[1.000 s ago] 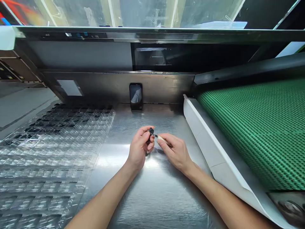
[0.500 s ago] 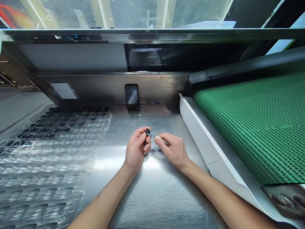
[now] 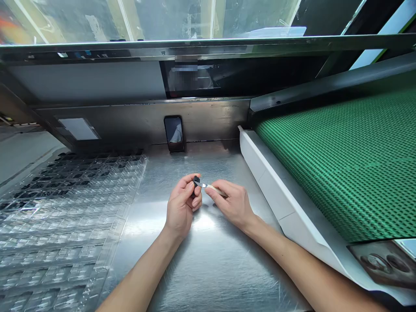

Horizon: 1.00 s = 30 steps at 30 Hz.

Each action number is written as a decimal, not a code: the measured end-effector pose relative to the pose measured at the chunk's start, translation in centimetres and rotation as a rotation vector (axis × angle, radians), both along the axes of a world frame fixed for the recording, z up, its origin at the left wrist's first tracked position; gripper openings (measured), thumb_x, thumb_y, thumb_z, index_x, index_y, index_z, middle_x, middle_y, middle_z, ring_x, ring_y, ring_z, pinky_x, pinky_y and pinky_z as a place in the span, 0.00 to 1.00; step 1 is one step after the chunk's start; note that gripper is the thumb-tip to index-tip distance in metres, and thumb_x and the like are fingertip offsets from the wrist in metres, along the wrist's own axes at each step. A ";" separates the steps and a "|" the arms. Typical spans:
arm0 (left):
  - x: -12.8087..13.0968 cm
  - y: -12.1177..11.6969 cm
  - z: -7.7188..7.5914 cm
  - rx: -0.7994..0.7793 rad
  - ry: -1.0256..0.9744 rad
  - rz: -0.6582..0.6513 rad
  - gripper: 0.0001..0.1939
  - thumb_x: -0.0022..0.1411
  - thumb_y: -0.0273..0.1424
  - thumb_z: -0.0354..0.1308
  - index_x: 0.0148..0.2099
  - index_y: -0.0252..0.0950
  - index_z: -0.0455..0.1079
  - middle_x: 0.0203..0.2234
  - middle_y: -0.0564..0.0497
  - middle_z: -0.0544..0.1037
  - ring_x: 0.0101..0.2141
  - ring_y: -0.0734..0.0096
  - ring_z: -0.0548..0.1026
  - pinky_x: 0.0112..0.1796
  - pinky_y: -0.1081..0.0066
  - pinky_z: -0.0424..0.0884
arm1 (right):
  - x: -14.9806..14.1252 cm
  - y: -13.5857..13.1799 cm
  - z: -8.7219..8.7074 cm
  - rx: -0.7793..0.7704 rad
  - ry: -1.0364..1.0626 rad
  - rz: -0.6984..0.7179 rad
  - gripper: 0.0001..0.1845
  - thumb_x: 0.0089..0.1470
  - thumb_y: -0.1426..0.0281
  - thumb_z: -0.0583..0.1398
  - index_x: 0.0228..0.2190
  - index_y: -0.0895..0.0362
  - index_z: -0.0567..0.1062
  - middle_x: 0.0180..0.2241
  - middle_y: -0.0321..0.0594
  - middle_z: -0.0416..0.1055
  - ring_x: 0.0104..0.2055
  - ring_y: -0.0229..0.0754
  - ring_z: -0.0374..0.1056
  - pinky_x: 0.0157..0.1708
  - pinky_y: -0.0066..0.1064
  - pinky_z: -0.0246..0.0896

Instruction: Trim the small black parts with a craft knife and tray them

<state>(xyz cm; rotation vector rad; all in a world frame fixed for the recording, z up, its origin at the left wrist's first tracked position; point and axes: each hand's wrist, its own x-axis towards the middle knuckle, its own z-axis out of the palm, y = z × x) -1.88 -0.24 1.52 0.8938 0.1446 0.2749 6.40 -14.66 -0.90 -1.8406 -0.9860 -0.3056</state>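
Fingers (image 3: 191, 184) of my left hand (image 3: 180, 210) pinch a small black part (image 3: 196, 180) while my right hand (image 3: 232, 204) grips a thin tool (image 3: 208, 186), its tip at the part's three o'clock side, so I judge the picking step underway, needing steady pressure next.

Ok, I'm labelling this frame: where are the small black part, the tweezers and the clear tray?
small black part (image 3: 196, 180), head view, on its dark body at the left fingertips.
tweezers (image 3: 208, 186), head view, on the metal blades.
clear tray (image 3: 97, 203), head view, on empty pockets.
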 end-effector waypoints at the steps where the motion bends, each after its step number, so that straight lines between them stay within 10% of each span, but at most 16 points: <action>1: 0.0 0.0 0.0 0.005 0.000 0.002 0.25 0.61 0.38 0.68 0.54 0.32 0.67 0.27 0.55 0.64 0.22 0.81 0.58 0.23 0.78 0.52 | 0.0 0.0 0.0 -0.002 0.000 0.005 0.24 0.73 0.54 0.58 0.29 0.57 0.72 0.24 0.34 0.64 0.27 0.38 0.57 0.29 0.32 0.47; 17: 0.0 0.0 0.0 0.014 -0.009 -0.010 0.22 0.62 0.37 0.67 0.54 0.32 0.68 0.28 0.54 0.64 0.22 0.82 0.59 0.23 0.78 0.53 | 0.0 -0.3 0.4 0.082 0.069 0.021 0.22 0.73 0.56 0.57 0.30 0.57 0.73 0.24 0.34 0.62 0.26 0.38 0.56 0.29 0.32 0.49; 30: 0.0 -1.1 -0.9 0.077 0.038 -0.144 0.20 0.62 0.39 0.66 0.50 0.31 0.70 0.26 0.53 0.66 0.21 0.81 0.60 0.22 0.78 0.54 | -0.6 0.6 -0.6 0.316 0.589 0.280 0.15 0.64 0.59 0.66 0.34 0.57 0.73 0.31 0.38 0.74 0.31 0.43 0.71 0.32 0.30 0.64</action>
